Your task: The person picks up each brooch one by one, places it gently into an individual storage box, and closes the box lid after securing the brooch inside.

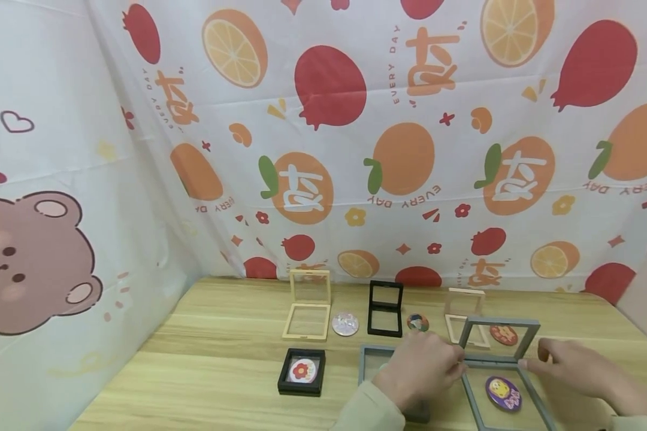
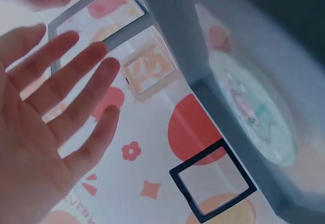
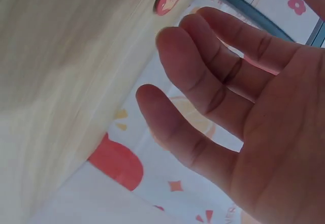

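A grey display frame [image 1: 470, 398] stands open at the right front, its upper half raised; a purple badge [image 1: 503, 393] lies within its lower half. My left hand [image 1: 423, 366] is at the left side of its hinge, and my right hand [image 1: 582, 368] has its fingertips by the hinge's right side. Whether either touches the frame is unclear. The left wrist view shows the left hand [image 2: 66, 107] with fingers spread; in the right wrist view the right hand's fingers [image 3: 188, 82] are loosely bent. Partly behind the left forearm is another grey frame [image 1: 362, 362].
A closed black frame [image 1: 300, 392] holding a flower badge [image 1: 304, 370] lies front left. Along the back stand an open cream frame [image 1: 286, 326], an open black one [image 1: 385, 333] and another cream one [image 1: 466, 291], with a pale badge [image 1: 345, 324] and a red badge [image 1: 504, 335].
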A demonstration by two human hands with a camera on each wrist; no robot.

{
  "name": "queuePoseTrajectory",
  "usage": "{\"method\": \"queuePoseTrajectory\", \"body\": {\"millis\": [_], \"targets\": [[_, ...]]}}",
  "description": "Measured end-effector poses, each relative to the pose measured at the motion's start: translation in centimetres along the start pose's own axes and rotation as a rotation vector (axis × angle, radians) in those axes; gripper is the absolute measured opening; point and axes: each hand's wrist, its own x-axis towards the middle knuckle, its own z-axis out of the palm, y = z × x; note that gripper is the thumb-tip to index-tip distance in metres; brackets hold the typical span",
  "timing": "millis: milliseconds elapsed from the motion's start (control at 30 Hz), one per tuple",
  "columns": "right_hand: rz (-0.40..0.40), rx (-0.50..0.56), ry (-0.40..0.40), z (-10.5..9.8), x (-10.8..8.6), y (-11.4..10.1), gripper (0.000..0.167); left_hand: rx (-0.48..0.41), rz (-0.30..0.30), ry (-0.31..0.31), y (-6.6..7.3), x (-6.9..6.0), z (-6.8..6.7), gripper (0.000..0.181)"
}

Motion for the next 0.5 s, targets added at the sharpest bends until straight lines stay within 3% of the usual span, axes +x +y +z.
{"method": "queuePoseTrajectory", "body": {"millis": [67, 167, 267, 400, 500], "targets": [[-0.026, 0.072, -0.024, -0.2, 0.0, 0.5, 0.028, -0.026, -0.044, 0.023, 0.0, 0.2, 0.1, 0.017], [-0.05, 0.26, -0.109, -0.6, 0.3, 1.2, 0.032, -0.091, -0.122, 0.058, 0.1, 0.4, 0.2, 0.019], [-0.013, 0.417, -0.193, -1.0, 0.6, 1.6, 0.045, -0.158, -0.217, 0.088, 0.3, 0.7, 0.2, 0.019], [0.107, 0.468, -0.194, -1.3, 0.8, 1.5, 0.066, -0.183, -0.321, 0.087, 0.4, 1.1, 0.0, 0.025], [0.154, 0.485, -0.158, -1.5, 0.8, 1.2, 0.071, -0.216, -0.39, 0.054, 0.3, 1.5, -0.3, 0.03]]}}
